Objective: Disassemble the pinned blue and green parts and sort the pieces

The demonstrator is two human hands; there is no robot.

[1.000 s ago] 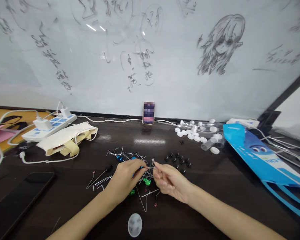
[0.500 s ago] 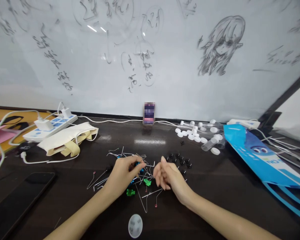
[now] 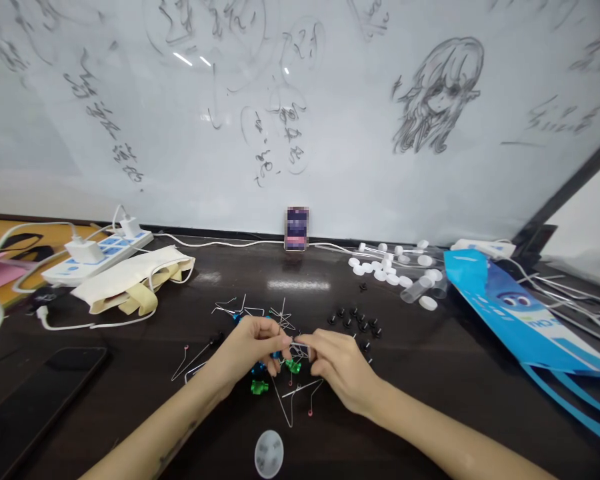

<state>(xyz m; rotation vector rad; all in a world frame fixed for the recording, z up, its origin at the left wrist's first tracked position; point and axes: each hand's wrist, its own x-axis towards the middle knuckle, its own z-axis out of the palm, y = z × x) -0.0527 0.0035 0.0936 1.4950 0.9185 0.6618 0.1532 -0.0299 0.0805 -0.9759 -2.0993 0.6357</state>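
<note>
- A black phone [image 3: 40, 407] lay at the far left, its near end cut off by the edge.
- The left hand [image 3: 255, 343] pinched one end of a thin wire [image 3: 301, 345] in its fingertips. A bit of blue showed by those fingers, but I could not tell if they held it too.
- A green piece [image 3: 259, 387] lay just below that hand.
- The thin wire was between the two hands, over the pile. Its ends were hidden.
- The right hand [image 3: 345, 367] had just come in; half a second before, it was loose and apart. Now its fingers were bent at the wire, so both hands seemed to share the work. I could not tell if they gripped it.
- Small black pegs [image 3: 363, 327] lay past that hand.
- A blue bag [image 3: 520, 307] ran off the right edge.
</note>
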